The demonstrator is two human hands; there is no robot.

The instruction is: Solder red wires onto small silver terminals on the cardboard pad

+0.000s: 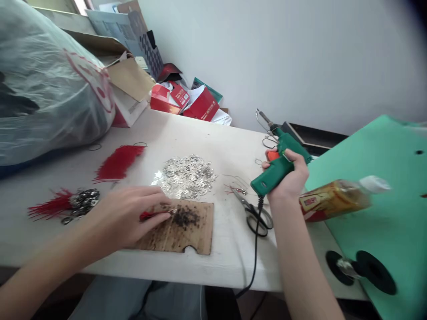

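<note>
No words or numbers come through clearly anywhere here. The clear plastic bottle lying on its side (336,198) carries a red and yellow label, but its print is too blurred to make out. The big translucent plastic bag (50,84) shows a red printed mark, curved strokes only, not legible as letters. The red cardboard boxes (187,101) at the back of the white table (227,258) bear small white print, far too tiny to read.
</note>
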